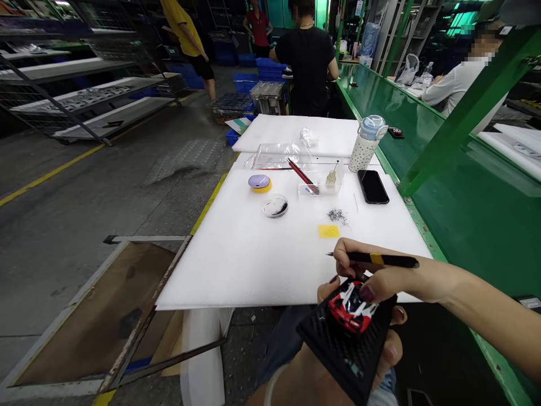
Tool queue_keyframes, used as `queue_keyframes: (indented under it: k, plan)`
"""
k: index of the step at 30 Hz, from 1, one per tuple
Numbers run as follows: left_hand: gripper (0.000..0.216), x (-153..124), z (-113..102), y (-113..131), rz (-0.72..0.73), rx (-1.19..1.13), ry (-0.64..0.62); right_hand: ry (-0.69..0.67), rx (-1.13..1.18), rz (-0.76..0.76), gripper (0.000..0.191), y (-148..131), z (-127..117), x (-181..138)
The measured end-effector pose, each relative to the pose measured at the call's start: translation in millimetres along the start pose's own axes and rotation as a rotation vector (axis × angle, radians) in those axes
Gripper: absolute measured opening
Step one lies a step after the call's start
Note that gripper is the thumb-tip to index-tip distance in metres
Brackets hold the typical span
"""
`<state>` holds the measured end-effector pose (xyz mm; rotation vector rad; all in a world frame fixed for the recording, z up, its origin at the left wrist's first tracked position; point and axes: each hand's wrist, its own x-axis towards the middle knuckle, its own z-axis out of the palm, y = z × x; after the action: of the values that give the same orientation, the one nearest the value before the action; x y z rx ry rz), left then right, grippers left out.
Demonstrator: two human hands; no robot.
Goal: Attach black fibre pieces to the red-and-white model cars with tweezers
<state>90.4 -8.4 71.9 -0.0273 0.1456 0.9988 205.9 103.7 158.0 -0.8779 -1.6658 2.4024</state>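
Round clear dish holding black slivers: lay on our white foam-like sheet.
Left hand: cupped a rectangular black textured base, fingers curled round its edges.
Red-and-white toy car: sat on that base, turned up towards us.
Right hand: rested its thumb on the car; fingers gripped a slim black pointed tool with a yellow band.
Thumb contact: we judged this a steadying or pressing step; the next move called for a firm base and the tip clear of the paint.

A phone lies near a lidded bottle
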Motion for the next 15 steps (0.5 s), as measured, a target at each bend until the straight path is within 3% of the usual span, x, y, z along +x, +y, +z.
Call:
queue_keyframes:
  k: [3,7,10,13,15]
  plan:
    - [0.054,4.6,1.1,0.6,0.001,-0.056,-0.040,0.087,-0.038,-0.117,0.027,-0.4,-10.1,-3.0]
    - [0.050,5.1,8.9,11.5,0.151,-0.045,0.117,0.353,-0.189,-0.298,0.028,0.4,-17.6,-21.6]
    - [0.065,4.6,13.2,19.8,0.250,0.015,0.234,0.511,-0.399,-0.280,0.027,2.4,-7.2,-42.3]
    - [0.080,10.6,8.0,17.9,0.377,0.131,0.322,0.544,-0.624,-0.267,0.024,5.4,11.7,-56.1]
    - [0.083,17.6,0.4,11.8,0.556,0.250,0.378,0.548,-0.712,-0.291,0.026,7.4,23.2,-58.7]
